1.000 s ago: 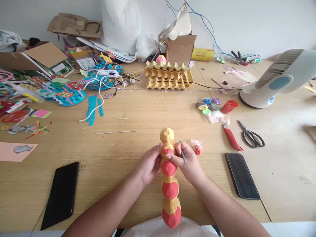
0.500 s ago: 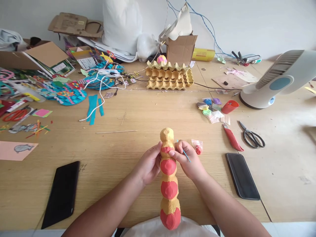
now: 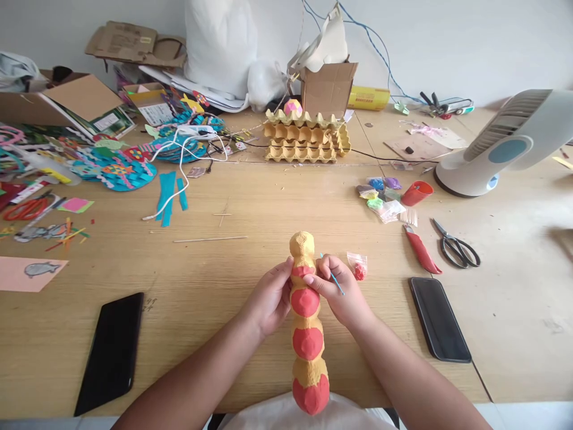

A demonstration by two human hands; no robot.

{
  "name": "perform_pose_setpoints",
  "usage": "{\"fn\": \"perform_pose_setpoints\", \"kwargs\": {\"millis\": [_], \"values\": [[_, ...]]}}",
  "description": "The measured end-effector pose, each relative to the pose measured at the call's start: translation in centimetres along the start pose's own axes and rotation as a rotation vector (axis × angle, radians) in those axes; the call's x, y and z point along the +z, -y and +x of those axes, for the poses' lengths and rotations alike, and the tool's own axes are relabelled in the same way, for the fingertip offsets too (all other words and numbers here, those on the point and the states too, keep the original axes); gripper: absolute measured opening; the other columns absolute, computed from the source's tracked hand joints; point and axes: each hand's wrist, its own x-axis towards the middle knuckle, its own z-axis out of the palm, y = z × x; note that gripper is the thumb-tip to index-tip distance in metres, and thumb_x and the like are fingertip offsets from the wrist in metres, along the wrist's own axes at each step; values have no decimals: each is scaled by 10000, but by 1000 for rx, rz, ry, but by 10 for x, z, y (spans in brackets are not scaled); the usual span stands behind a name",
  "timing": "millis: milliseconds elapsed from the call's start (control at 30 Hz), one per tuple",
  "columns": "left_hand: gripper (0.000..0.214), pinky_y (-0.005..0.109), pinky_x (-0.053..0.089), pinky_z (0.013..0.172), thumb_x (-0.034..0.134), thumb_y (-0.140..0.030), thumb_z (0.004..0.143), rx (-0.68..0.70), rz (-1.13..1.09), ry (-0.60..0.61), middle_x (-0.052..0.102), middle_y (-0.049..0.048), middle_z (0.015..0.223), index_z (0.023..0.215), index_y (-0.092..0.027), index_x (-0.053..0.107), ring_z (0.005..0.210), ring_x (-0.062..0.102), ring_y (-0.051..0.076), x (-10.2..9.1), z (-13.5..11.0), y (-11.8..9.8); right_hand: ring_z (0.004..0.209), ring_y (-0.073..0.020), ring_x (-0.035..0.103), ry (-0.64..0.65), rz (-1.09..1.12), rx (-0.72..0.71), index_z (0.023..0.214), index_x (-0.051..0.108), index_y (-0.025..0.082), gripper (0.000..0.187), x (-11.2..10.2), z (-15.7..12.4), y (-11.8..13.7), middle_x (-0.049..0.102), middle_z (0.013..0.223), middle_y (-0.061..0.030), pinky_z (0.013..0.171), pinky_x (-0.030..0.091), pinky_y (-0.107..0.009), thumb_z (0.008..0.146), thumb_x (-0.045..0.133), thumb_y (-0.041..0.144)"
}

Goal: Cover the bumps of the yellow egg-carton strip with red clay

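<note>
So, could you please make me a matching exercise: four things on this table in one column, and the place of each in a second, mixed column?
Things
1. carton strip
2. blue stick
3. scissors
4. red cup

Places
A. beside the clay bags
B. held in the right hand
C. right of the red knife
D. gripped by the left hand

Pairs: 1-D, 2-B, 3-C, 4-A

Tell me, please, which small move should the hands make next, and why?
Probably spread the red clay wider with the right hand holding the blue stick: this patch looks narrower than the round patches below, and the left hand steadies the yellow strip.
</note>
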Motion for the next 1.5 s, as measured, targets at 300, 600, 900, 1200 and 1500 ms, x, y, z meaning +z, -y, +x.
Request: {"fn": "perform_pose_setpoints", "kwargs": {"millis": [300,600,900,1200,1500], "values": [[418,388,535,850,837,-676,868,27,78,-3,791,77,938,940,-264,850,968,700,296,-1,-3,-6,671,-119,387,131,207,25,695,411,222,596,-6,6,-6,492,692,66,661,304,-287,780,987,351],[533,315,496,700,978,-658,692,185,331,1,717,47,743,884,-177,849,742,632,197,3,-6,-18,687,-131,436,71,207,-44,696,420,226,593,-13,9,-3,517,715,54,656,315,-292,780,991,360],[476,331,499,725,1045,-569,604,216,372,-115,757,57,774,731,-175,810,743,630,190,1,-4,-19,658,-125,370,100,107,-93,691,412,230,582,-15,9,-10,476,670,69,637,297,-293,821,962,369],[518,313,484,766,1036,-578,641,131,268,67,772,84,886,847,-151,826,819,640,196,-1,-6,-21,637,-125,351,143,220,10,703,400,233,610,-13,8,-6,462,664,68,626,273,-291,788,981,398],[455,301,474,731,948,-578,783,40,128,90,755,84,891,934,-158,858,792,622,189,-2,-7,-16,658,-132,336,186,187,28,694,409,230,603,-15,8,-6,456,671,62,638,271,-302,788,984,385]]}}
